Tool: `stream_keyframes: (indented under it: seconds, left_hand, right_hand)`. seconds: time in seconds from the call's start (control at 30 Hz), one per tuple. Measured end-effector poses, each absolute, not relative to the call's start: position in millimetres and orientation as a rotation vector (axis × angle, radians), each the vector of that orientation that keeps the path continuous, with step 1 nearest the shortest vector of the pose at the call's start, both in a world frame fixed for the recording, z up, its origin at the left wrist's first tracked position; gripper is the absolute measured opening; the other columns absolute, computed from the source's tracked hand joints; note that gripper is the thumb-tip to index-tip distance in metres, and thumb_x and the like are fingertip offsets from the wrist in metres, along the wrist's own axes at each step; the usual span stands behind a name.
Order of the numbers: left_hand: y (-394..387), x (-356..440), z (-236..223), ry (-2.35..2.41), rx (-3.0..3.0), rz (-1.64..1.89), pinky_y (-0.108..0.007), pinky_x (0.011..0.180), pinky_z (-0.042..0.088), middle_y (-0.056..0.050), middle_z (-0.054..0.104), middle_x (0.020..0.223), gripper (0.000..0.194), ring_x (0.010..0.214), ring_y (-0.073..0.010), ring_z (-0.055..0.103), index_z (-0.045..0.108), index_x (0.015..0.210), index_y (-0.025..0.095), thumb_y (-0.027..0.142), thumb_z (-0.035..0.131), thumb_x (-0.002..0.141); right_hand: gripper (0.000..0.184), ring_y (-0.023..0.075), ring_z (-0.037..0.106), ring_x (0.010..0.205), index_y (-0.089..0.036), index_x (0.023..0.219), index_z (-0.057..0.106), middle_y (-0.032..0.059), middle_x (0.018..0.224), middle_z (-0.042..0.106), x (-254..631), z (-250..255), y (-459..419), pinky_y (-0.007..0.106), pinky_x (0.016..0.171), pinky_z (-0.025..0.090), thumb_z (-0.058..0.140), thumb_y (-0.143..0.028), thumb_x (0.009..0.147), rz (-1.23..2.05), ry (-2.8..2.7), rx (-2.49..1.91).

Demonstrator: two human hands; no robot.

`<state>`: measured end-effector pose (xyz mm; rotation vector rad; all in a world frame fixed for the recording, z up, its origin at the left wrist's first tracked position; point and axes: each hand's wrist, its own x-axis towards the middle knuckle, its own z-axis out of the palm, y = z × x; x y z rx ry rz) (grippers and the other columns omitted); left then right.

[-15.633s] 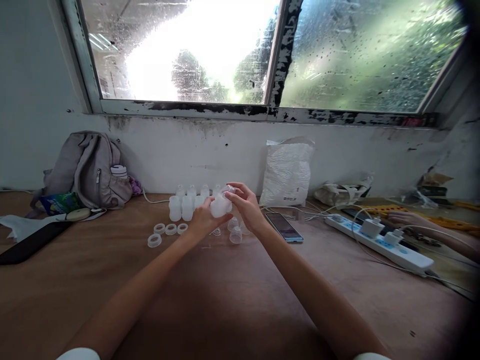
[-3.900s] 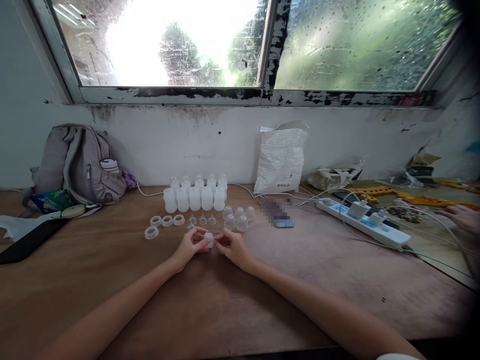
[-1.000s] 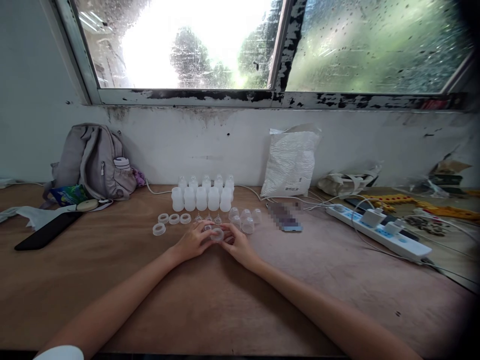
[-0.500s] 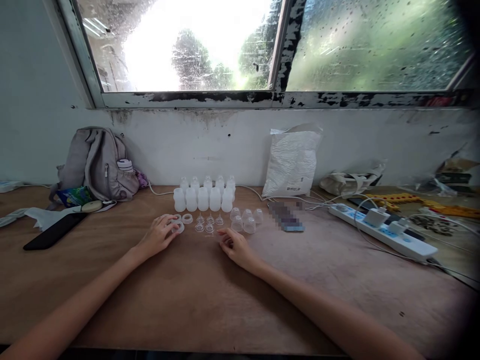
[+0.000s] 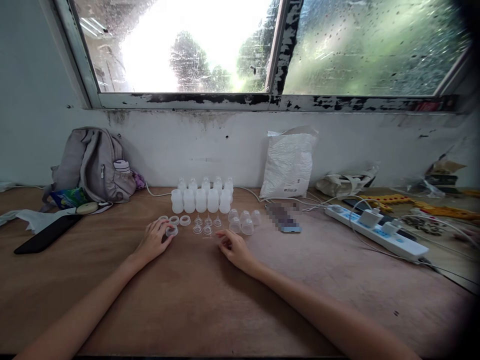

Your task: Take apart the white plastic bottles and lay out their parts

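Observation:
My left hand (image 5: 154, 240) rests on the table, thumb and index finger closed on a white bottle collar ring (image 5: 172, 231). More collar rings (image 5: 185, 220) lie just beyond its fingertips. My right hand (image 5: 234, 247) lies on its side with fingers curled together; whether a small clear piece is between the fingertips is hard to make out. Between the hands stand several clear bottle nipples (image 5: 207, 230). Behind them are rows of frosted white baby bottles (image 5: 201, 201). Beyond my right hand, several translucent caps (image 5: 247, 227) stand in a group.
A grey backpack (image 5: 92, 165) leans on the wall at left, with a black flat case (image 5: 48, 234) before it. At right are a white plastic bag (image 5: 288, 164), a partly blurred phone (image 5: 291, 229), a power strip (image 5: 378, 235) with chargers, and loose cables.
My left hand has slid slightly left and nearer, the collar ring moving with it. My right hand has stayed nearly still. The whole view has shifted a little.

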<state>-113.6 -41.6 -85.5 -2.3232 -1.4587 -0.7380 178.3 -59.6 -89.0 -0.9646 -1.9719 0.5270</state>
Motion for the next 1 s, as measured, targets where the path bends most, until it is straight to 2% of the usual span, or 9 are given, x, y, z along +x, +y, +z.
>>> stream_keyframes:
  seconds: [0.13,0.23,0.33,0.47,0.63,0.83,1.0]
  left_hand:
    - [-49.3,-99.8,-77.2,-1.262,-2.379,-0.823,-0.040,0.088,0.036,-0.009,0.053,0.108,0.019,0.104,-0.0233,0.046,0.054,0.095,0.018,0.024,0.043,0.080]
    - [-53.3,-75.9,-69.7,-1.052,-2.504,-0.772,-0.039,0.090,0.035,-0.008,0.055,0.105,0.016,0.103,-0.0215,0.047,0.055,0.090,0.018,0.018,0.042,0.080]
    - [-51.9,-45.3,-67.0,-0.862,-2.592,-0.747,-0.037,0.092,0.035,-0.007,0.057,0.104,0.016,0.102,-0.0199,0.048,0.055,0.090,0.017,0.015,0.043,0.080]
    - [-46.7,-15.0,-71.1,-0.740,-2.661,-0.786,-0.035,0.090,0.037,-0.006,0.059,0.100,0.016,0.101,-0.0186,0.049,0.055,0.090,0.017,0.014,0.043,0.080]
    - [-45.1,-13.6,-75.1,-0.900,-2.697,-0.954,-0.034,0.090,0.040,-0.006,0.058,0.098,0.015,0.098,-0.0176,0.050,0.055,0.089,0.018,0.015,0.044,0.079]
    - [-43.7,-20.2,-76.5,-0.954,-2.744,-1.025,-0.037,0.089,0.040,-0.007,0.058,0.098,0.017,0.099,-0.0195,0.050,0.055,0.090,0.019,0.014,0.043,0.079]
    - [-47.9,-20.6,-72.4,-0.903,-2.761,-1.097,-0.036,0.090,0.040,-0.007,0.058,0.099,0.018,0.100,-0.0190,0.049,0.054,0.093,0.019,0.014,0.043,0.079]
  right_hand:
    - [0.022,0.0122,0.056,0.062,-0.017,0.083,0.057,0.0032,0.075,0.060,183.3,-78.9,-53.9,0.023,0.057,0.044,0.042,-0.008,0.070,0.465,-1.881,-0.950]
    - [0.020,0.0127,0.056,0.060,-0.017,0.083,0.058,0.0028,0.071,0.060,189.3,-47.1,-24.6,0.023,0.057,0.044,0.042,-0.011,0.072,0.308,-1.846,-0.995]
    - [0.022,0.0134,0.057,0.066,-0.016,0.090,0.057,0.0048,0.081,0.060,197.2,-4.2,28.2,0.024,0.064,0.044,0.042,-0.013,0.075,0.061,-1.830,-1.169]
    - [0.025,0.0164,0.057,0.074,-0.016,0.096,0.059,0.0097,0.095,0.056,209.6,29.7,101.7,0.031,0.075,0.042,0.043,-0.015,0.076,0.009,-1.853,-1.256]
    - [0.027,0.0186,0.053,0.089,-0.018,0.099,0.058,0.0083,0.091,0.058,215.4,19.5,148.7,0.031,0.081,0.039,0.054,-0.021,0.072,0.039,-1.934,-1.319]
    - [0.030,0.0176,0.055,0.072,-0.017,0.099,0.053,0.0039,0.073,0.058,213.3,-6.0,153.5,0.030,0.069,0.041,0.057,-0.022,0.069,0.058,-1.896,-1.393]
    - [0.039,0.0195,0.054,0.072,-0.012,0.106,0.047,0.0089,0.080,0.058,220.0,15.7,133.2,0.034,0.071,0.041,0.054,-0.027,0.071,-0.011,-1.678,-1.430]
